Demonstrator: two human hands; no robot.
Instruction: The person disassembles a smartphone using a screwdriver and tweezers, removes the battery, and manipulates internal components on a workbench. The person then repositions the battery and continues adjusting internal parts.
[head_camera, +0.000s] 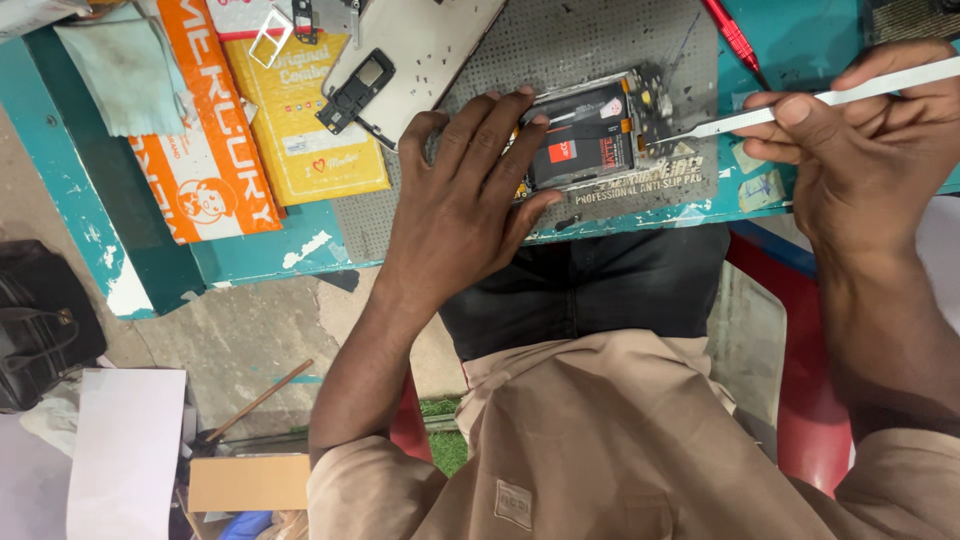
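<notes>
Near the top centre of the frame, an opened phone (590, 135) with its dark battery exposed lay on a grey anti-slip mat (560, 45) on the teal counter (250, 255). The left hand (465, 200) rested flat on the phone's left end, fingers spread and pressing down, gripping nothing. At the upper right, the right hand (860, 150) was closed in a pinch around a thin metal pry tool (800, 102), whose flat tip touched the phone's right edge. A red screwdriver (735, 38) lay above the tool. At the upper left sat an orange box (210, 150), a yellow packet (300, 120) and a detached phone panel (420, 45).
</notes>
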